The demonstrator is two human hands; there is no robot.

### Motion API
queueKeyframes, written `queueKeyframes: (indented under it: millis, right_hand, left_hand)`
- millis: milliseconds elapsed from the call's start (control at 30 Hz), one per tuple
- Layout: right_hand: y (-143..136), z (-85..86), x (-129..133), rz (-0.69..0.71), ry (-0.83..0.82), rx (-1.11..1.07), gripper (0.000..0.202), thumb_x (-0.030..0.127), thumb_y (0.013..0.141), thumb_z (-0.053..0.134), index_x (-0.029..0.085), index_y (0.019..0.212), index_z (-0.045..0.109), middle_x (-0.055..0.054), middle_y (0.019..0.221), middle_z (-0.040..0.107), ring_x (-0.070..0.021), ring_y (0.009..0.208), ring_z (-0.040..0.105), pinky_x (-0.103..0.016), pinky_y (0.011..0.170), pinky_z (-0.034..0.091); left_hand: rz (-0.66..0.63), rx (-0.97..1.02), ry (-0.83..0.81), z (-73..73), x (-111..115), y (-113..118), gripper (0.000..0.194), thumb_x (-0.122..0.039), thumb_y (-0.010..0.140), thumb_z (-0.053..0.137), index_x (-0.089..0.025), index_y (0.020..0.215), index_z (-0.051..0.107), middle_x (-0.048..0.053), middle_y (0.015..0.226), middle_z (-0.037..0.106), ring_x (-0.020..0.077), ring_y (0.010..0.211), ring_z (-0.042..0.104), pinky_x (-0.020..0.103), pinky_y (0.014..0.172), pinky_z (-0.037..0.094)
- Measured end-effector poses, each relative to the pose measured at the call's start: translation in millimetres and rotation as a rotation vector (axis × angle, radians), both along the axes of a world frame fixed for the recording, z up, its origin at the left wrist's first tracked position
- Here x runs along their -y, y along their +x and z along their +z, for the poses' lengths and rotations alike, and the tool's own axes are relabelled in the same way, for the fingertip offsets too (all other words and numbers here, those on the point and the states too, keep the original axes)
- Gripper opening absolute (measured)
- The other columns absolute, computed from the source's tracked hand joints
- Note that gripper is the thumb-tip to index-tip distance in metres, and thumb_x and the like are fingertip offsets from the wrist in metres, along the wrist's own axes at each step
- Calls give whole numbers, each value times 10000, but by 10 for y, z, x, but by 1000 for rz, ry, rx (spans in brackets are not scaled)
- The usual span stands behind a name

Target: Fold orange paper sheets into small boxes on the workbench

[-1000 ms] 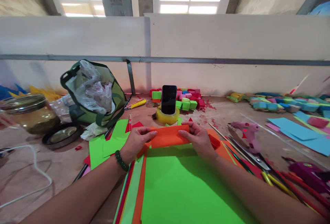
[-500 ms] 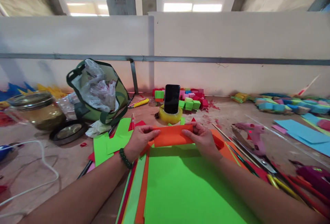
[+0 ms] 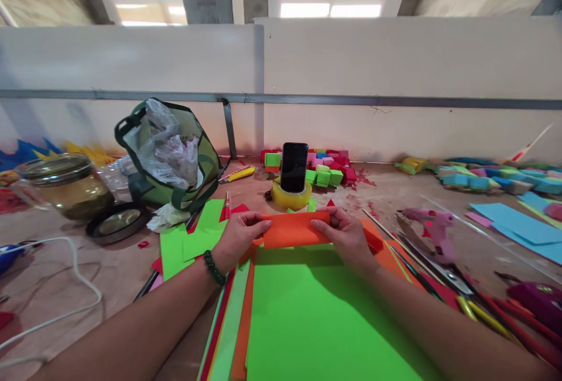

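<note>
Orange paper strip (image 3: pixel 296 230): one, long axis running crosswise from hand to hand, above the far edge of the green sheets (image 3: pixel 333 311). Left hand (image 3: pixel 239 237): thumb and fingers closed on its left end. Right hand (image 3: pixel 346 234): same pinch, right end; neither hand clearly nearer. Phone (image 3: pixel 294 167): beyond the strip, between the hands. Glue gun (image 3: pixel 430 230): right of the right hand, apart.

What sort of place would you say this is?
Probably a paper-craft workspace: the hands hold folded orange paper, with a pink glue gun, scissors and small coloured paper boxes around.
</note>
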State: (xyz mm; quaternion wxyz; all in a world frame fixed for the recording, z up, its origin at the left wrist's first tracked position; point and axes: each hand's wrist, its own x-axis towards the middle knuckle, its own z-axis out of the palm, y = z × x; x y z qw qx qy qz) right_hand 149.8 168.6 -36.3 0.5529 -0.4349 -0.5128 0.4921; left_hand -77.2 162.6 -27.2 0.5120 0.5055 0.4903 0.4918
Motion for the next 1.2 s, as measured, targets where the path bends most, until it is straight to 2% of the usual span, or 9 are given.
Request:
queueKeyframes:
  millis: [300,667,733,900,1067,1133,1200]
  right_hand:
    - [-42,43,37,-7,2,-37,430,445,550,843,184,778,589,-5,719,700,-148,628,642,-287,641,543]
    - [-37,49,41,-2,7,40,404,460,588,802,186,763,562,4,692,657,-133,612,585,-266,588,478]
    - [-25,46,32,0,-3,165,386,452,612,772,183,804,571,24,643,613,-124,577,544,-251,538,427]
    - [31,59,37,102,-90,732,348,306,647,714,166,934,575,92,522,443,-105,495,415,-228,468,275]
    - [65,145,79,194,-1,1040,397,260,685,677,157,1050,557,76,573,463,-122,558,453,-234,530,306]
    - [69,178,86,221,-5,1082,430,277,700,676,151,1091,551,57,614,503,-129,581,474,-239,549,324]
    - [70,193,84,236,-5,1102,448,285,709,675,149,1118,552,40,642,535,-136,598,494,-242,558,335]
  left_hand:
    - [28,21,-32,29,13,8,412,-449,462,829,-123,634,644,-13,561,588,80,501,485,192,474,366]
    - [-5,-100,-4,43,5,-11,324,-397,546,769,-130,629,604,-29,545,541,81,491,467,200,485,368]
    - [-40,-178,-14,43,1,-22,284,-372,561,737,-136,611,587,-30,536,532,88,495,466,206,490,362]
    - [-197,-558,-22,-22,20,-41,106,-251,596,602,-146,611,591,-31,539,537,108,520,459,225,507,332]
    - [-285,-888,37,-76,98,-24,107,-216,652,539,-161,682,627,7,614,598,152,587,525,253,547,362]
    - [-253,-1000,154,-52,136,-10,169,-203,672,551,-161,794,659,40,726,635,194,703,563,288,629,411]
    - [-203,-1074,369,-18,166,8,298,-168,700,559,-166,979,665,86,928,649,240,888,565,342,768,437]
